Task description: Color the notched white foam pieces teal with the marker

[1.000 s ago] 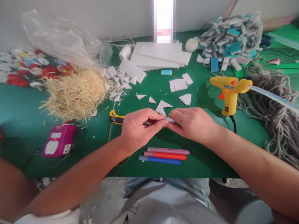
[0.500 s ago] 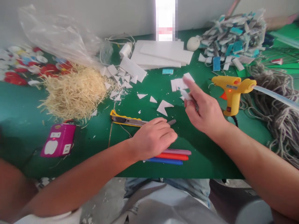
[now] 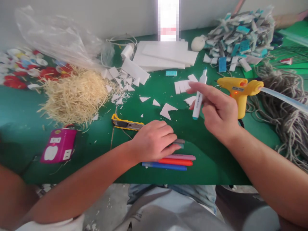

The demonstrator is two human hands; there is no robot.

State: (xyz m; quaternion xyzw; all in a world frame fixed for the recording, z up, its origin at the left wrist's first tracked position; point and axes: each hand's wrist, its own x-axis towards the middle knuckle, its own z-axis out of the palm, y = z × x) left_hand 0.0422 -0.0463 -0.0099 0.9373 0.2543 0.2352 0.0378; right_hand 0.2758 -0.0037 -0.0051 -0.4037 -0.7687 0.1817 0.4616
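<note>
My right hand (image 3: 220, 112) holds a white marker pen (image 3: 199, 99) between its fingers. The marker stands nearly upright, with a teal tip at the top and a teal base. My left hand (image 3: 156, 141) lies low over the table with its fingers curled. A grey strip and a teal end poke out past its fingertips; what it grips is mostly hidden. Behind that hand lies a yellow utility knife (image 3: 127, 123), partly covered by it. Pink (image 3: 184, 157), red (image 3: 178, 161) and blue (image 3: 166, 166) markers lie side by side just in front of the left hand.
White foam offcuts (image 3: 168, 111) and stacked foam sheets (image 3: 166, 56) lie beyond the hands. A yellow glue gun (image 3: 240, 96) and grey yarn (image 3: 286, 125) are right. Straw (image 3: 77, 96) and a magenta power socket box (image 3: 59, 145) are left. Blue-and-white scraps (image 3: 240, 41) are heaped behind.
The white marker in my right hand has turned more upright and shows along its length; the hand has shifted slightly right. A grey strip and teal end now show past my left fingertips.
</note>
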